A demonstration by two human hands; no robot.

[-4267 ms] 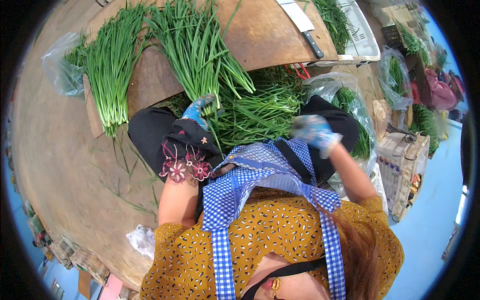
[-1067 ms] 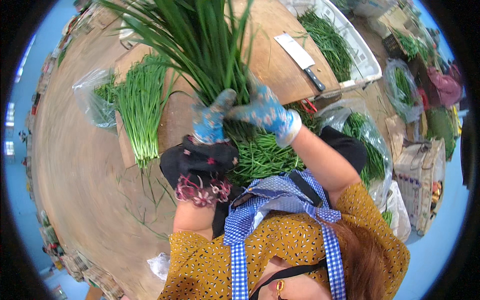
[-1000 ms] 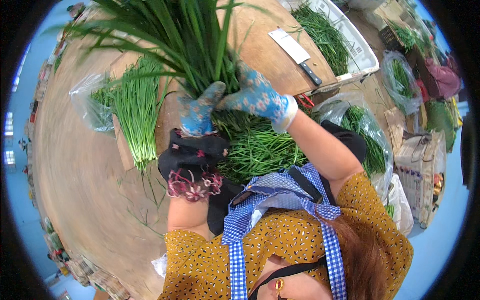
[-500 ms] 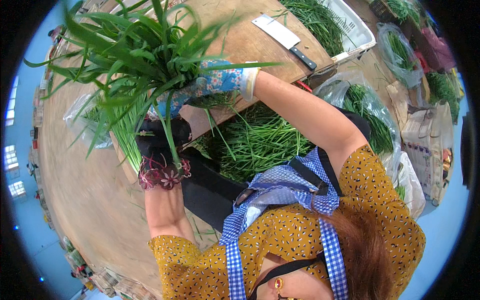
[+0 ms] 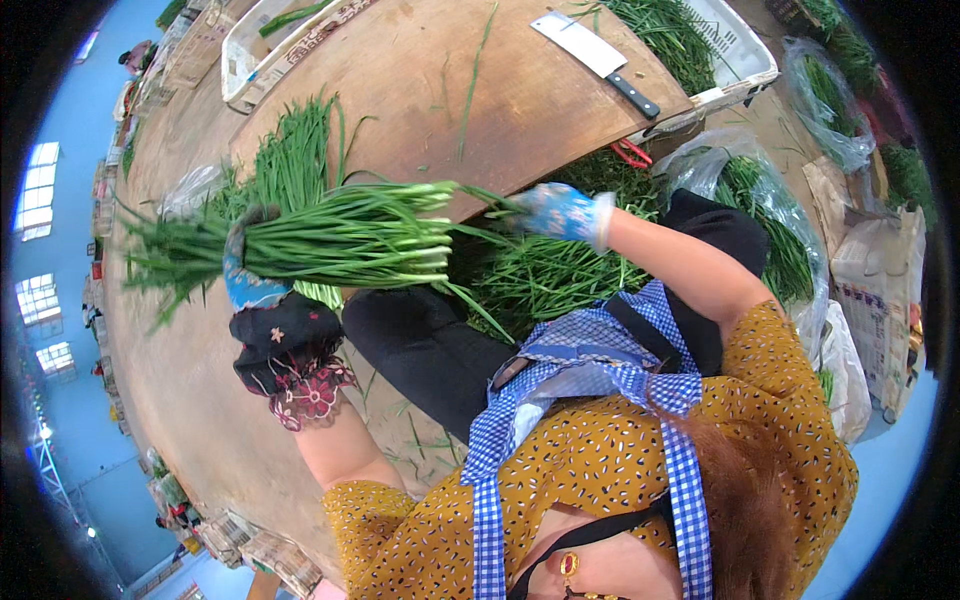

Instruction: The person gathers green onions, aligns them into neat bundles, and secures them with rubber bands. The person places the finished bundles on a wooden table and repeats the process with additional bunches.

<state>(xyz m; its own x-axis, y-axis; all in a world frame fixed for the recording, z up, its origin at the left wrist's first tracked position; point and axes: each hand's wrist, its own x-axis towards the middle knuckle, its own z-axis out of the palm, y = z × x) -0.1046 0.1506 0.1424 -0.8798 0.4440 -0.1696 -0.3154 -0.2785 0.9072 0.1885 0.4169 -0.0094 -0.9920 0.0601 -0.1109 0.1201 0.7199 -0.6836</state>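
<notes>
My left hand (image 5: 250,277), in a blue flowered glove below a black lace-edged cuff, is closed around a bundle of garlic chives (image 5: 350,238). The bundle lies level, pale stem ends to the right and leafy tips to the left. Off those pale ends, my right hand (image 5: 562,212), gloved in blue flowers with a white cuff, has its fingers closed on a few loose chive leaves (image 5: 487,199); motion smears the fingertips. Behind the held bundle, a pile of chives (image 5: 295,155) lies at the left edge of the wooden board (image 5: 410,100). More loose chives (image 5: 560,277) sit below my right hand.
A cleaver (image 5: 580,45) with a black handle lies at the board's far right. Beyond stands a white crate (image 5: 745,85) holding greens; another white crate (image 5: 238,75) is at the far left. Clear plastic bags of greens (image 5: 765,215) stand to the right, near a red-handled object (image 5: 631,153).
The chives have swung from leaves upward and fanned out to lying level. My right hand has left the bundle and moved right with loose leaves; my left hand has shifted slightly left.
</notes>
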